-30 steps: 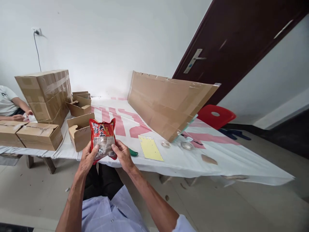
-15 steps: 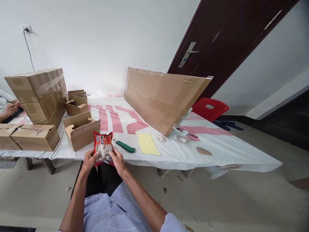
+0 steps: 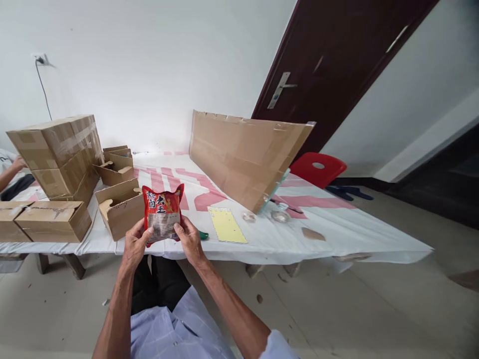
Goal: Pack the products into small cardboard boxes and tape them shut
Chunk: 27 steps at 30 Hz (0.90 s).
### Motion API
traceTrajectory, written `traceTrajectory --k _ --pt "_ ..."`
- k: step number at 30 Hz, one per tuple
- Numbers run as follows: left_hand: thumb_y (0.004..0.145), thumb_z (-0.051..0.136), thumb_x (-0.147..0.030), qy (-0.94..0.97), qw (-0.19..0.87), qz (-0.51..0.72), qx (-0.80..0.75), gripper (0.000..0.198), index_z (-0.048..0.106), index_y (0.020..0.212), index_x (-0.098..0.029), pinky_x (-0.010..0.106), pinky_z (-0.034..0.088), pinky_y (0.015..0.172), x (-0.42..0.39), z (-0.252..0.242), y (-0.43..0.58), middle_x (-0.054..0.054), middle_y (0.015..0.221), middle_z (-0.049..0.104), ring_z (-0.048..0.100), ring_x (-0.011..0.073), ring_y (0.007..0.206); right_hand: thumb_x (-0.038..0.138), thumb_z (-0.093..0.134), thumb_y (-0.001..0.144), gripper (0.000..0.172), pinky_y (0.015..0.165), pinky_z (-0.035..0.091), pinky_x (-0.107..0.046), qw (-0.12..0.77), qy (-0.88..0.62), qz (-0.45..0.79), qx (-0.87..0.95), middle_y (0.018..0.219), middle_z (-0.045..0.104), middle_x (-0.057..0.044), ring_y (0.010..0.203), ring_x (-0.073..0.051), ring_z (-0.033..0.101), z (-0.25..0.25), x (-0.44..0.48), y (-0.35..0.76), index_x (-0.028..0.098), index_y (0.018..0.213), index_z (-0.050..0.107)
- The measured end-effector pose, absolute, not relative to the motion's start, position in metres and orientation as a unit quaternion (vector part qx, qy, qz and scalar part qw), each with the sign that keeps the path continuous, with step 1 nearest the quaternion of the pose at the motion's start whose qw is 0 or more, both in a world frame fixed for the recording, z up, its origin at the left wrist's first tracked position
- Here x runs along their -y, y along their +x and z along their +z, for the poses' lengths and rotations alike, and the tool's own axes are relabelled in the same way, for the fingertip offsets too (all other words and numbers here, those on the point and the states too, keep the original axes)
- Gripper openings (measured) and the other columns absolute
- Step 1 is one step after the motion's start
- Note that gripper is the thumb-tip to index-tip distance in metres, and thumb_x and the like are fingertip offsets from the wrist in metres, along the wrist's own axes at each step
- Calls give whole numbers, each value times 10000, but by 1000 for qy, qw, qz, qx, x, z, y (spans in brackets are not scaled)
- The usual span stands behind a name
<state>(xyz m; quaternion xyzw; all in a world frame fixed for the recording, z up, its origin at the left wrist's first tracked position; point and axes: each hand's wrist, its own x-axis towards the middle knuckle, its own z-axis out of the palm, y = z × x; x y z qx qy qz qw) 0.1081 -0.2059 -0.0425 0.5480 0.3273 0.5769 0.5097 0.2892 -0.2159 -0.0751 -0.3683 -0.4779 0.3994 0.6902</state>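
A red food packet [image 3: 163, 214] with a clear window and printed characters is held upright before me. My left hand [image 3: 135, 244] grips its left edge, the thumb lying on the front. On the opposite edge, my right hand [image 3: 190, 240] is closed the same way. Just behind and left of the packet stands an open cardboard box [image 3: 121, 212]. The green handle of a cutter [image 3: 203, 235] shows beside my right hand; the rest of it is hidden by the packet and hand. Further right lies a yellow sheet of paper [image 3: 227, 225].
Stacked taped cartons [image 3: 63, 154] and low closed boxes [image 3: 52, 217] fill the table's left side. A large cardboard sheet [image 3: 247, 154] leans at the back. Tape rolls [image 3: 280, 216] lie right of it, near a red chair [image 3: 318, 168]. Another person's arm [image 3: 11, 172] shows far left.
Both hands have raised the packet and brought it nearer the camera, so it now covers most of the cutter. The view has shifted slightly.
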Motion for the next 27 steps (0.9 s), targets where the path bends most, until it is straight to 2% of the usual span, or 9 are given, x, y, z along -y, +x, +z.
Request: traceTrajectory --k 6,12,14,17,20,22,24,27 --pt "804 878 -513 553 490 597 -313 568 809 1265 -187 365 634 891 213 -26 107 102 1181 835 780 285 1057 578 723 934 469 962 628 -408 695 -337 386 505 1159 806 -76 1083 -274 747 -52 221 287 246 1264 716" --pt "737 895 -574 539 509 564 -364 621 809 1170 -138 380 632 843 205 -54 100 129 1069 836 785 285 947 590 779 880 487 976 622 -416 661 -362 451 479 1145 810 -84 1062 -272 757 -87 225 282 228 1203 737" --pt "701 902 -576 546 441 580 -414 636 799 1161 -150 383 626 827 198 -64 87 130 1062 814 770 277 934 600 792 860 480 931 633 -399 663 -380 467 444 1105 814 -76 1005 -258 767 -104 225 285 224 1155 747" --pt "684 893 -563 515 239 640 -518 656 760 1194 -173 402 621 851 183 -76 52 116 1090 741 727 281 1008 627 825 811 523 839 646 -369 669 -411 474 398 1059 816 -72 912 -237 772 -122 222 297 210 1118 753" --pt "615 914 -563 476 139 635 -592 841 678 1326 -180 474 635 870 164 -85 8 154 1262 663 686 344 1156 632 858 773 548 810 646 -351 671 -430 469 380 1048 818 -69 882 -223 771 -127 215 313 211 1109 758" --pt "552 948 -548 481 160 600 -619 1021 596 1436 -180 521 631 916 151 -88 -16 200 1393 610 635 398 1286 639 867 756 559 807 644 -349 677 -437 459 375 1037 820 -69 873 -217 769 -126 209 323 213 1102 760" --pt "498 988 -519 507 225 557 -619 1215 484 1549 -179 555 594 1018 137 -87 -32 249 1531 533 533 446 1441 653 872 738 575 773 640 -346 680 -445 451 369 1002 818 -68 837 -213 762 -124 202 331 210 1085 759" --pt "462 1025 -477 566 334 505 -558 1387 353 1645 -208 547 512 1153 118 -78 -36 252 1658 439 406 460 1563 653 866 736 567 726 622 -325 684 -459 432 368 965 808 -61 805 -200 741 -118 190 342 207 1067 756"
